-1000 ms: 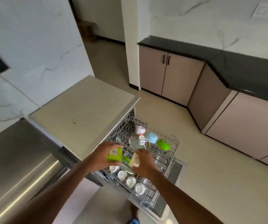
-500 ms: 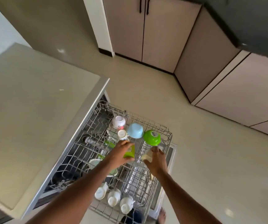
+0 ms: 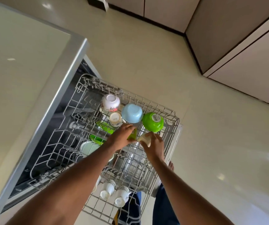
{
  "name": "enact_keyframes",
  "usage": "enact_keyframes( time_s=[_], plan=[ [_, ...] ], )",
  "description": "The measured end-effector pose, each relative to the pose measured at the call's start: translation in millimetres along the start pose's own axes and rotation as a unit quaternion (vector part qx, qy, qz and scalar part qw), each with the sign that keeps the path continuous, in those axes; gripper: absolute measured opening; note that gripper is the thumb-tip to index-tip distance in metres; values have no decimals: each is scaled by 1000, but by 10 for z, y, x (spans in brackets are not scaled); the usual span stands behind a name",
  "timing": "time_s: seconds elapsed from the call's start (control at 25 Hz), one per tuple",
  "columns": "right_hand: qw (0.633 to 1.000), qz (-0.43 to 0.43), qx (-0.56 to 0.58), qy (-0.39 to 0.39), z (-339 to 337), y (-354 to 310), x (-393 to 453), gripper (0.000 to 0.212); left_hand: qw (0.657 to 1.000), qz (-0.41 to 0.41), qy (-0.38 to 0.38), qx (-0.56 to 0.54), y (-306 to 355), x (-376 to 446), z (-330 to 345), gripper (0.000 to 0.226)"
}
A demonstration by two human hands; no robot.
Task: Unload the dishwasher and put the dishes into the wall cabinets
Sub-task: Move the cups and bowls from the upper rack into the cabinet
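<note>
Fingers: those of the left hand (image 3: 121, 137) are curled round a green cup (image 3: 133, 135); those of the right hand (image 3: 154, 144) are wrapped round a cream cup (image 3: 144, 138). Both cups are held just above the middle of the rack.
Step in hand: two cups are judged to be lifted out together, with most of the load not yet removed.
Next move: a clear rise over the wire tines is called for, then a turn toward the wall cabinets, which are not in view.
Surface (image 3: 17, 65): a pale top is seen over the open dishwasher, at the left.
Upper rack (image 3: 173, 127): pulled out over the floor, and made of grey wire.
Rack, far row: a floral white bowl (image 3: 110, 101), a blue bowl (image 3: 132, 113) and a green bowl (image 3: 152, 122) are set upside down, side by side; a small white cup (image 3: 115, 119) is lodged beside the blue bowl.
Rack, middle: green plastic pieces (image 3: 105, 128) and a pale round dish (image 3: 88, 147) are seen partly under the left arm.
Rack, near row: patterned white cups (image 3: 121, 196) are laid on their sides.
</note>
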State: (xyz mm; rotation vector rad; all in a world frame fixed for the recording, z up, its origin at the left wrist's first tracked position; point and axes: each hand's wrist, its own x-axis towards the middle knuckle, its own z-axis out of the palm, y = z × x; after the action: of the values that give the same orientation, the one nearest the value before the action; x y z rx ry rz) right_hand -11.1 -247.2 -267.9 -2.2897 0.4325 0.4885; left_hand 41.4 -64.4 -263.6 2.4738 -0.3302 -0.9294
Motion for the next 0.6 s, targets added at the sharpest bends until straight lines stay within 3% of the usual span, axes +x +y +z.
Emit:
enact_keyframes(
  time_s=[0.2, 0.4, 0.6],
  plan=[
    [1000, -2, 15, 17, 57, 68, -60, 35, 1000, 0, -13, -14, -101, 56, 74, 71],
    [999, -35, 21, 8, 1, 129, -102, 35, 1000, 12, -8, -9, 28, 36, 75, 82],
    [991, -120, -57, -3, -165, 27, -338, 41, 994, 24, 104, 4, 124, -575, 97, 69]
  ],
)
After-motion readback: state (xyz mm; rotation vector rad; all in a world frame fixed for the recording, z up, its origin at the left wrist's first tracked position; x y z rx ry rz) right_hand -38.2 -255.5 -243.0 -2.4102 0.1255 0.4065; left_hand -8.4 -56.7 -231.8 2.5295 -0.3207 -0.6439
